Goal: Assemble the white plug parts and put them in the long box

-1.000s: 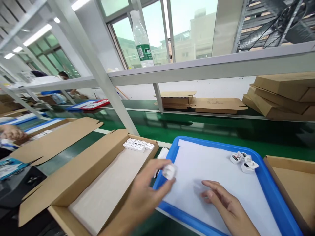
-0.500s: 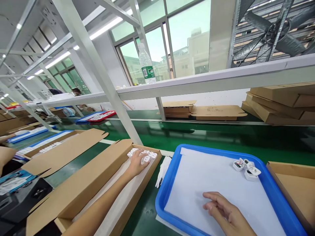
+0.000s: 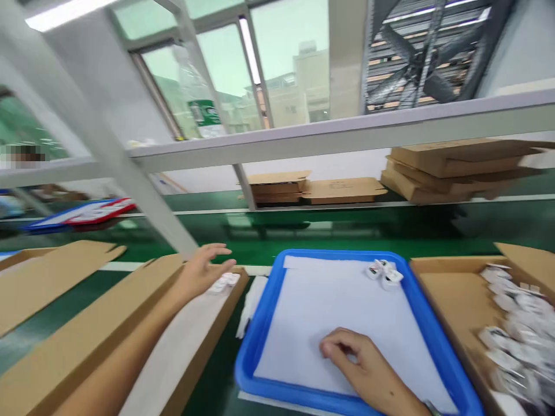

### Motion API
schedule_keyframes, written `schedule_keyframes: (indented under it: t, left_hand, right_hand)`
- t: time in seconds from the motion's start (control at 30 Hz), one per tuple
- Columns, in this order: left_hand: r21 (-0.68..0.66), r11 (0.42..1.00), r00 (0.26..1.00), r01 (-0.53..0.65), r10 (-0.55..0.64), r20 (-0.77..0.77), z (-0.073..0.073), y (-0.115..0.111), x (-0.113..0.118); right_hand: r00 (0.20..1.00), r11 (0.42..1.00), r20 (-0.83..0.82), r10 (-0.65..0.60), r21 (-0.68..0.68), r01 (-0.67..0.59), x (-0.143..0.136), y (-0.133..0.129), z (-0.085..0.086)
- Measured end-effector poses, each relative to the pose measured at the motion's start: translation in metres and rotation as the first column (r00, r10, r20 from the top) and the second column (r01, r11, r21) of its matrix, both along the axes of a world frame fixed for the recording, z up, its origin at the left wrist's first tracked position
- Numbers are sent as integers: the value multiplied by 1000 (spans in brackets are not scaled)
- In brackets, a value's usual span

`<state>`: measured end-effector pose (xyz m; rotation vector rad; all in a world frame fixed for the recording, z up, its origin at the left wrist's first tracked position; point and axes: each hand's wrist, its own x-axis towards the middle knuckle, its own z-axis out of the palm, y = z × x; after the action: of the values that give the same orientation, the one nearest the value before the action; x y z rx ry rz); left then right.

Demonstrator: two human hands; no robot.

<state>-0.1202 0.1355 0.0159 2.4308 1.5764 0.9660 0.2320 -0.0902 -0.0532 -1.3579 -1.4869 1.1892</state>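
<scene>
My left hand [image 3: 204, 270] is raised over the far end of a long cardboard box [image 3: 236, 300], thumb and fingers apart and nothing between them. Just beneath it, small white plastic pieces [image 3: 225, 281] lie on the box's pale lining, partly hidden by the hand. Low over the white sheet [image 3: 312, 312] in a blue tray [image 3: 255, 341], my right hand [image 3: 358, 361] has its fingers curled in to the thumb, with nothing visible in them. Several small white plastic cases [image 3: 385, 274] sit at the tray's far right corner.
Right of the tray, an open cardboard box [image 3: 446, 289] holds many white pieces [image 3: 520, 329]. A white cloth-like item [image 3: 251, 306] lies between tray and long box. A slanted frame post [image 3: 143, 190] and a shelf rail [image 3: 303, 138] stand beyond. Stacked cartons [image 3: 446, 167] are behind.
My left hand has lifted off the white pieces and opened. My right hand's fingers have curled closed. The view has swung right, showing more of the right-hand box.
</scene>
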Motion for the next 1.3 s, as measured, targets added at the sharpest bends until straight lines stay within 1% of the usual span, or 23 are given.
schedule_keyframes:
  t: [0.03, 0.07, 0.1, 0.13, 0.17, 0.23, 0.27, 0.33, 0.4, 0.47, 0.5, 0.57, 0.63, 0.7, 0.8, 0.87, 0.93, 1.0, 1.03, 1.07, 1.13, 1.23, 1.3]
  left_hand:
    - [-29, 998, 998, 56, -55, 28, 8, 4, 16]
    - [-68, 988, 989, 139, -135, 61, 12, 8, 36]
    - [-110, 965, 969, 236, -226, 98, 12, 10, 59]
    - [-150, 930, 939, 335, -317, 132, 9, 10, 85]
    - [-186, 884, 900, 430, -403, 164, 3, 7, 113]
    - [-236, 802, 836, 548, -514, 194, -15, -4, 171]
    - [-255, 771, 812, 584, -549, 200, -26, -12, 199]
    - [-271, 730, 779, 627, -591, 211, -46, -28, 250]
    - [-266, 719, 767, 642, -602, 224, -62, -42, 289]
    - [-250, 729, 770, 637, -588, 246, -70, -52, 317]
    - [-241, 738, 774, 631, -576, 263, -71, -55, 328]
    - [-226, 748, 774, 624, -554, 306, -68, -60, 341]
    - [-218, 748, 763, 627, -535, 362, -63, -63, 346]
    - [-221, 744, 748, 631, -507, 429, -54, -64, 345]
    - [-241, 745, 731, 621, -440, 522, -34, -64, 330]
    - [-269, 747, 727, 608, -389, 566, -15, -65, 308]
    - [-319, 737, 729, 596, -330, 600, 3, -70, 277]
    - [-356, 721, 727, 594, -292, 621, 14, -80, 243]
    - [-368, 718, 727, 591, -276, 629, 14, -88, 227]
    - [-368, 725, 727, 583, -261, 635, 11, -96, 212]
    - [-360, 742, 725, 566, -239, 647, -5, -113, 191]
    - [-343, 751, 729, 564, -257, 635, -36, -132, 176]
    - [-341, 761, 751, 551, -275, 600, -50, -137, 174]
  right_hand:
    - [1000, 1000, -14, 4, 12, -4, -1, -1, 4]
    - [999, 1000, -35, 7, 10, -7, -2, -1, 6]
    - [999, 1000, -49, 3, 7, -2, -2, -1, 8]
    - [998, 1000, -61, -2, 7, 3, -2, 0, 9]
    - [998, 1000, -69, -10, 6, 11, -2, 0, 9]
    - [996, 1000, -81, -22, 18, 24, -2, 0, 9]
    - [996, 999, -88, -25, 28, 28, -2, -1, 8]
    - [994, 998, -107, -24, 53, 30, -2, -1, 7]
    - [992, 997, -125, -27, 73, 37, -2, 0, 6]
    - [989, 996, -143, -30, 82, 42, -3, 1, 4]
    - [988, 996, -154, -30, 82, 44, -3, 1, 4]
    - [984, 996, -175, -33, 79, 47, -2, 1, 2]
    - [979, 998, -201, -35, 52, 47, -1, 1, 1]
    - [970, 999, -240, -36, -7, 35, 1, 0, -2]
    - [948, 999, -315, -40, -45, 27, 2, 4, -9]
    - [924, 996, -371, -93, -18, 93, 0, 11, -15]
    - [871, 976, -453, -191, 4, 217, -4, 19, -19]
    - [796, 940, -537, -280, 14, 341, -6, 26, -21]
    - [763, 924, -571, -303, 19, 381, -7, 27, -20]
    - [738, 914, -599, -310, 26, 405, -6, 27, -18]
    - [709, 904, -642, -291, 59, 424, -4, 25, -14]
    - [708, 909, -675, -207, 134, 394, 1, 18, -9]
    - [724, 912, -671, -158, 182, 368, 3, 15, -7]
